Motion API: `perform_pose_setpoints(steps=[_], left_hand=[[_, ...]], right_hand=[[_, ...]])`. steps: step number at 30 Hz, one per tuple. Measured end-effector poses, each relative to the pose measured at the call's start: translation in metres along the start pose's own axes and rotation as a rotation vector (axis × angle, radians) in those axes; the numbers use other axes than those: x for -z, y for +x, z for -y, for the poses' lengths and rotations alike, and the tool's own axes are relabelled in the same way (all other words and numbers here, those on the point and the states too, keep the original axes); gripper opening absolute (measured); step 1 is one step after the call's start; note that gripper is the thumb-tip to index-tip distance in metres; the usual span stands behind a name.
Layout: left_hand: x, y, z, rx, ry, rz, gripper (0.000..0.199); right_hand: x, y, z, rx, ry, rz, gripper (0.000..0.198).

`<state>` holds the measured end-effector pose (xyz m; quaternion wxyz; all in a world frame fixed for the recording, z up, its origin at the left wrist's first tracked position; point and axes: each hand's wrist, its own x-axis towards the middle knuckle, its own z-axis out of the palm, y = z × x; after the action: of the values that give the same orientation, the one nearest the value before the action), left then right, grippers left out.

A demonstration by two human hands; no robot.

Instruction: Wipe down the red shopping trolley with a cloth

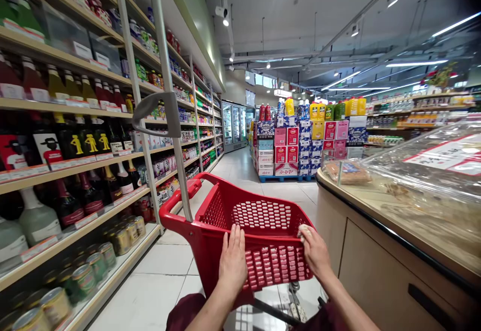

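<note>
A red plastic shopping cart (210,220) with slotted sides and a grey metal pole stands in front of me, its basket turned sideways. My left hand (233,258) lies on the cart's near side, with its fingers straight and together and their tips at the rim. At the right corner of the basket my right hand (314,251) is closed on a small crumpled white cloth (306,228), pressed to the rim. The hand hides part of the cloth. A grey loop handle (161,115) sits on the pole.
Shelves of bottles and cans (86,165) run along the left. Close on the right is a wooden counter (376,256) under a clear plastic cover (421,170). Stacked drink cartons (287,145) stand on blue pallets ahead, beyond the white tiled floor (240,163).
</note>
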<state>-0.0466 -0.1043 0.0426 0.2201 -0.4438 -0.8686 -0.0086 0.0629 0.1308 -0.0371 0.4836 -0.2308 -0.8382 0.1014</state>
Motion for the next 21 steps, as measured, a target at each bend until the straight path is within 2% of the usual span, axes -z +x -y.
perform_pose_setpoints(steps=[2,7,10,12,14,16,19,21], left_hand=[[-0.004,-0.002,-0.001,0.021,0.012,-0.021,0.063],[-0.007,-0.004,-0.001,0.018,0.069,-0.059,0.062],[-0.009,-0.006,0.003,-0.013,0.078,-0.059,0.063],[-0.011,-0.006,0.003,-0.008,0.08,-0.068,0.063],[-0.014,-0.005,0.0,0.018,0.085,-0.082,0.065],[-0.015,-0.004,-0.003,0.044,0.086,-0.097,0.065],[-0.015,-0.004,-0.004,0.043,0.081,-0.104,0.063],[-0.013,-0.005,-0.002,0.026,0.081,-0.096,0.062]], right_hand=[[0.0,-0.001,0.001,-0.033,-0.006,-0.036,0.037],[-0.013,-0.009,0.034,0.152,0.019,0.029,0.043],[-0.005,-0.011,0.011,0.102,0.021,0.059,0.041],[0.002,-0.01,-0.013,-0.004,-0.007,0.016,0.039],[0.002,-0.009,-0.021,-0.071,-0.027,-0.029,0.039],[-0.004,-0.009,-0.005,-0.046,-0.02,-0.032,0.039],[-0.017,-0.011,0.038,0.108,0.036,0.038,0.042],[-0.017,-0.01,0.051,0.176,0.063,0.095,0.044]])
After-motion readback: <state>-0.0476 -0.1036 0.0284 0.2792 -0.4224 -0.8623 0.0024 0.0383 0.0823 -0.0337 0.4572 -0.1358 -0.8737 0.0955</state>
